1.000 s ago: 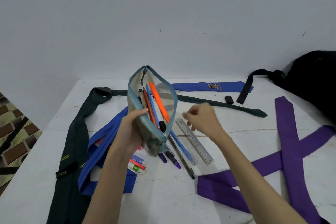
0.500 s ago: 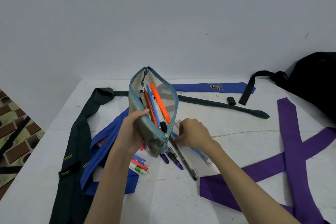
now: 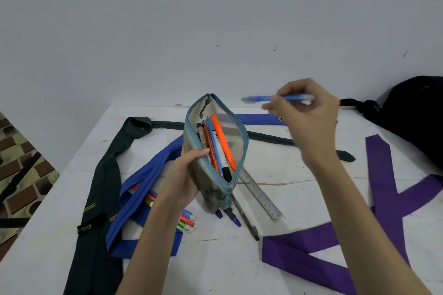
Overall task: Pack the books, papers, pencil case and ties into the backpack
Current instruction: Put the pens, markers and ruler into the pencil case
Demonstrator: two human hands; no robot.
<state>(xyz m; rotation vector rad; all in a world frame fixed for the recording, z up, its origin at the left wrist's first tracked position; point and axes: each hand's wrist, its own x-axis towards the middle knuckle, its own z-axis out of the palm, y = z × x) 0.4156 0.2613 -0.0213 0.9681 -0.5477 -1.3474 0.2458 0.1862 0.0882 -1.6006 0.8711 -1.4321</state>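
My left hand (image 3: 184, 179) grips the near side of an open grey pencil case (image 3: 213, 189) with a teal zip, held upright on the white table (image 3: 239, 266). Several pens stand inside it, one orange. My right hand (image 3: 304, 115) is raised above and to the right of the case and pinches a blue pen (image 3: 261, 98) held level. A dark green tie (image 3: 105, 175), a blue tie (image 3: 143, 179) and a purple tie (image 3: 381, 189) lie spread on the table. The black backpack (image 3: 417, 115) sits at the far right.
A steel ruler (image 3: 261, 196), a dark pen (image 3: 244, 218), purple pens (image 3: 233, 219) and several highlighters (image 3: 187, 221) lie loose by the case. A second blue tie (image 3: 259, 118) lies at the back. The table's left edge drops to a patterned floor (image 3: 21, 175).
My right hand picked the blue pen up from the table beside the ruler and lifted it up and to the right. My left hand has kept its hold on the case.
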